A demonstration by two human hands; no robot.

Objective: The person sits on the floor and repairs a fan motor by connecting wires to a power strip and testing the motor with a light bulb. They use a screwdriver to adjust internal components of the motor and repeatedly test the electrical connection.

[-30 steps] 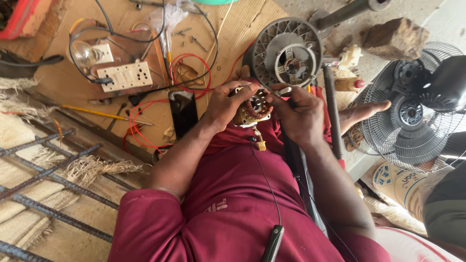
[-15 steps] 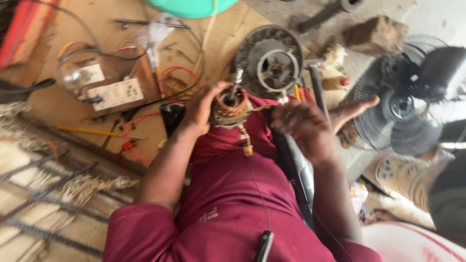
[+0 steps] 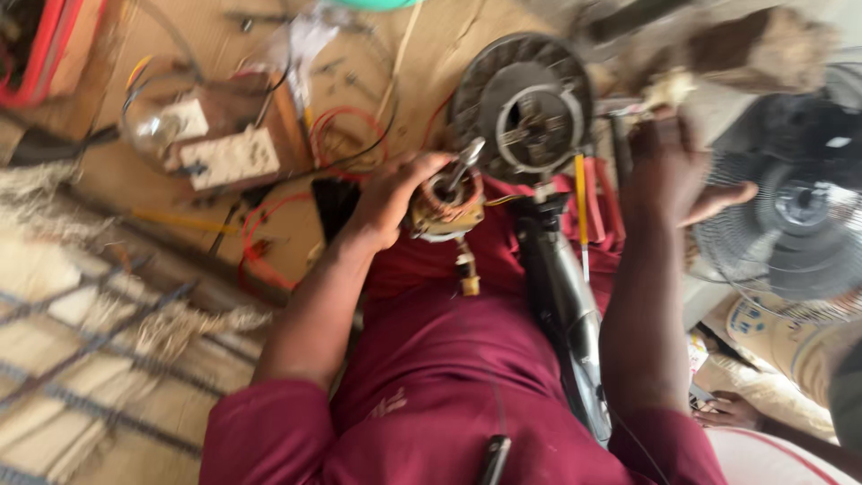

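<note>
Left hand [image 3: 391, 198] grips the copper-wound motor core [image 3: 446, 205]; right hand [image 3: 669, 166], fingers spread, reaches toward clutter beyond. Motor housing [image 3: 525, 103] lies apart, reassembly seemingly remaining.

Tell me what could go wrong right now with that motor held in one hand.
The left hand alone grips the fan motor; the right hand is away by the fan grille, so the motor could slip into the lap. Its dangling lead and connector might snag. The view is blurred, so grip firmness is unclear.
</note>
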